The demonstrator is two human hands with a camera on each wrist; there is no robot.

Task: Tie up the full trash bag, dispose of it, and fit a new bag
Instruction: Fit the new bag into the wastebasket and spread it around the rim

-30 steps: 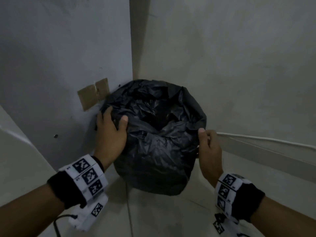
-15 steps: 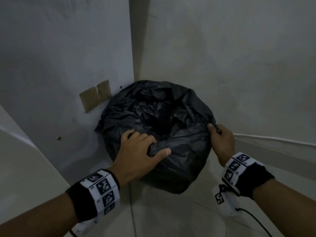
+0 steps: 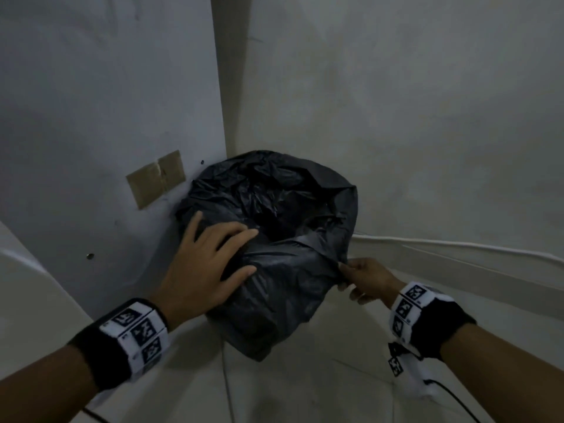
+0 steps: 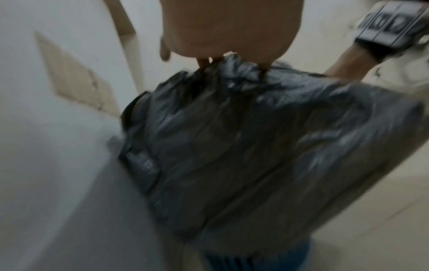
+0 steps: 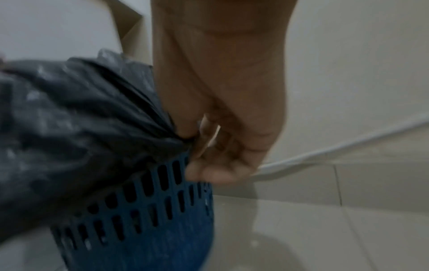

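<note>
A black trash bag (image 3: 274, 239) lines a blue slotted bin (image 5: 144, 216) standing in the corner of the room; the bag's rim is folded down over the bin's outside. My left hand (image 3: 210, 264) lies on the near left rim of the bag with fingers spread and nearly straight, pressing the plastic. In the left wrist view the bag (image 4: 255, 146) hangs below that hand (image 4: 230, 36). My right hand (image 3: 357, 276) pinches the bag's folded edge (image 5: 167, 139) at the right side between thumb and fingers (image 5: 209, 132). The bag's inside is dark.
Two walls meet right behind the bin. A brown taped patch (image 3: 155, 178) is on the left wall. A white cable (image 3: 457, 244) runs along the right wall's base. Pale floor tiles (image 3: 305, 392) lie in front.
My left hand slid from the bag's left side onto its near rim. My right hand went lower and nearer along the right edge, pulling a pinch of the bag outward.
</note>
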